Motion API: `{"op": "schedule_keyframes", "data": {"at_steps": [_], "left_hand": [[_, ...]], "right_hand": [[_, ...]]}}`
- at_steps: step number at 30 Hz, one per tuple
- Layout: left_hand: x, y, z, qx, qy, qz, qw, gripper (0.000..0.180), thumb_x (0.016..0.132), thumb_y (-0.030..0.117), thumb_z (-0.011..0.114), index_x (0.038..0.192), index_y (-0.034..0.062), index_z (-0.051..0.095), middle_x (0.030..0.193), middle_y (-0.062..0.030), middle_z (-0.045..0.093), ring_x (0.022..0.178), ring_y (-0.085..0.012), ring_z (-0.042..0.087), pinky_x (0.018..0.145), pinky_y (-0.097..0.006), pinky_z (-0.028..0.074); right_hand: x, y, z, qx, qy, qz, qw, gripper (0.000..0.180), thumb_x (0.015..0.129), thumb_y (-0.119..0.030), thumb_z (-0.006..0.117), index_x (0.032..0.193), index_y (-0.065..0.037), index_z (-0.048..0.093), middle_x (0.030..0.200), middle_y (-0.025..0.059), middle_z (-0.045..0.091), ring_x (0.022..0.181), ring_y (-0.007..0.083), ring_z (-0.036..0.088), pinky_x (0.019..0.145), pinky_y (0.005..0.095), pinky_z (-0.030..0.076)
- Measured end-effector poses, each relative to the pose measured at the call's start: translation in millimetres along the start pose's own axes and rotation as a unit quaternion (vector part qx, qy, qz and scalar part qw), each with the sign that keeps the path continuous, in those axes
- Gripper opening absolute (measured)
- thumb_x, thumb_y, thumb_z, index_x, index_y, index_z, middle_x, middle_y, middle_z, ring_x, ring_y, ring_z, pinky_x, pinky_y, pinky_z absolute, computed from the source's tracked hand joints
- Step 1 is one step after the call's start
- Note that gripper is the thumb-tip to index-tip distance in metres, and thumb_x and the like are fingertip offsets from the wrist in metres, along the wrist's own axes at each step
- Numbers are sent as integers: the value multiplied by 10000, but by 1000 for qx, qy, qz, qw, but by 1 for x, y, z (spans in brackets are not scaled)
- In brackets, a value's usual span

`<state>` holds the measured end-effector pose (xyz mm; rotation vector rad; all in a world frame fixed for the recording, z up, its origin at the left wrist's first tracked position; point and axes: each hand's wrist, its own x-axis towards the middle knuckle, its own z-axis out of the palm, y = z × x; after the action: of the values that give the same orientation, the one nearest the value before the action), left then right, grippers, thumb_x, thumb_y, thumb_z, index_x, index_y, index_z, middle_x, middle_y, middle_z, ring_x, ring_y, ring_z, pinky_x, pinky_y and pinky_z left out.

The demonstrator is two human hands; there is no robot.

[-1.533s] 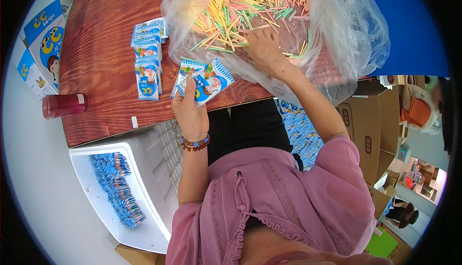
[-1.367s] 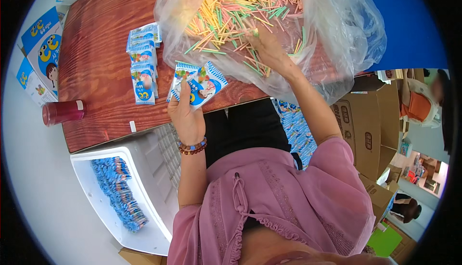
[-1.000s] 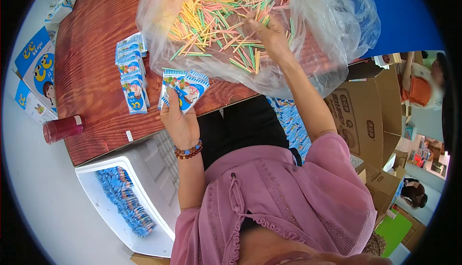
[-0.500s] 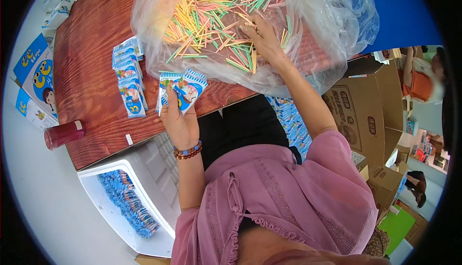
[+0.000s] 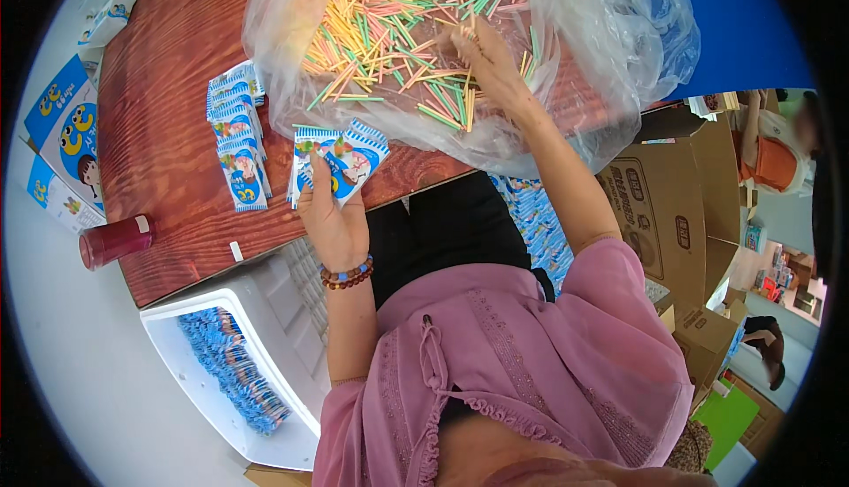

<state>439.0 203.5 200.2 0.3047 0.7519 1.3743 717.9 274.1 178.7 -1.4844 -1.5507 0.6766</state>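
Observation:
My left hand (image 5: 334, 220) is closed on a few small blue-and-white printed packets (image 5: 352, 161), fanned out above the table's near edge with the thumb across their front. My right hand (image 5: 492, 67) reaches over an opened clear plastic bag (image 5: 588, 62). Its fingers are curled together and slightly blurred near the sticks; what they pinch is hidden. Thin pink, yellow and green sticks (image 5: 367, 31) lie heaped in the bag, with looser ones around my fingers. Left of the held packets, a row of overlapping similar packets (image 5: 240, 168) lies on the wooden table (image 5: 177, 71).
A red cup-like container (image 5: 117, 241) stands at the table's left corner, beside printed boxes (image 5: 75, 138). Below the table, a white bin (image 5: 168, 359) holds many packets. Cardboard boxes (image 5: 659, 195) stand at right, with more packets (image 5: 535, 222) beside my leg. Other people are farther right.
My right hand has shifted slightly up and right among the sticks, its fingers drawn closer together. My left hand still holds the packets, moved slightly right.

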Motion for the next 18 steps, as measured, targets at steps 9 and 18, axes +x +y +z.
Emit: {"op": "schedule_keyframes", "data": {"at_steps": [9, 18], "left_hand": [[19, -14, 18, 23, -46, -16, 999, 244, 977, 231, 540, 1103, 33, 608, 1064, -41, 662, 943, -144, 625, 791, -323, 517], [25, -15, 25, -76, -51, -68, 994, 186, 954, 214, 582, 1008, 43, 631, 993, -45, 675, 890, -145, 647, 781, -307, 529]], "right_hand": [[13, -80, 14, 538, 55, 17, 841, 265, 1004, -162, 384, 1136, 37, 499, 1108, 226, 620, 1172, 348, 547, 1090, 472, 353], [-7, -129, 63, 621, 56, -83, 778, 191, 1008, -226, 423, 1043, -62, 514, 1087, 197, 634, 1182, 335, 538, 1070, 503, 350]]}}
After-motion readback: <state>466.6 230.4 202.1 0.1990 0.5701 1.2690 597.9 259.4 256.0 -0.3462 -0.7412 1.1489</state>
